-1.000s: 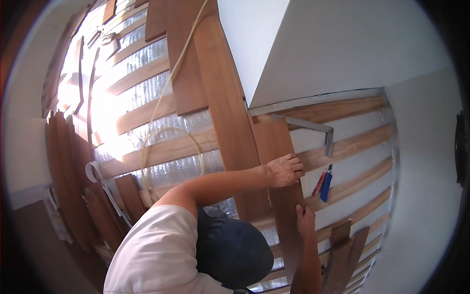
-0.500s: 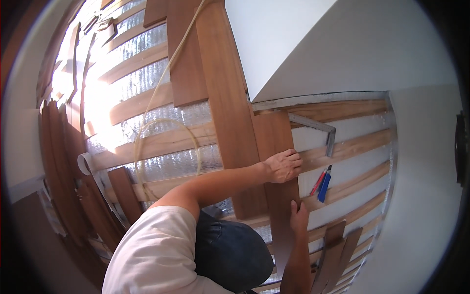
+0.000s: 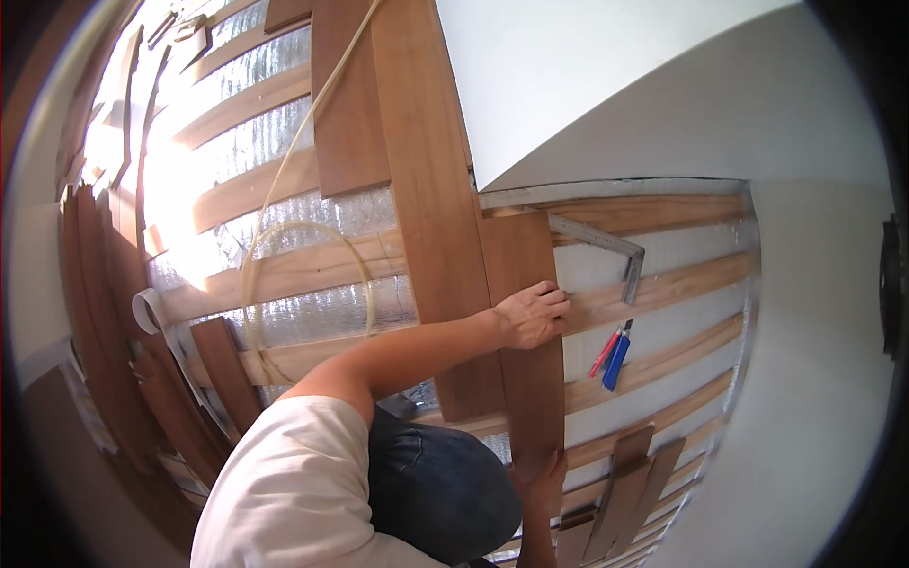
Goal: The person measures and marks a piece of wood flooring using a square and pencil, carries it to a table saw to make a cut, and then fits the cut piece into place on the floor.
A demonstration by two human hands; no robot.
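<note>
A brown wooden floorboard [image 3: 523, 256] lies across pale wooden battens, alongside a longer laid floorboard [image 3: 431, 189]. My left hand [image 3: 532, 316] presses on its upper face, the fingers curled over its right edge. Nearer to me, my right hand [image 3: 540, 470] grips the same board by its right edge; it is somewhat blurred and its fingertips are hidden. Just right of the board, an angled metal square [image 3: 632, 273] rests over the battens. Below the square lie a slim red tool [image 3: 603, 356] and a blue-handled tool [image 3: 616, 363], side by side.
A white wall corner [image 3: 480, 187] juts in beyond the board. A thin yellowish hose [image 3: 301, 156] loops over battens and silver foil at left. Stacked boards [image 3: 87, 284] stand far left, and offcuts [image 3: 620, 488] lie at near right. My bent knee [image 3: 445, 492] is beside the board.
My right hand has slid toward me along the board's edge and now lies farther over the board. My left hand keeps its place on it. The whole view has shifted slightly.
</note>
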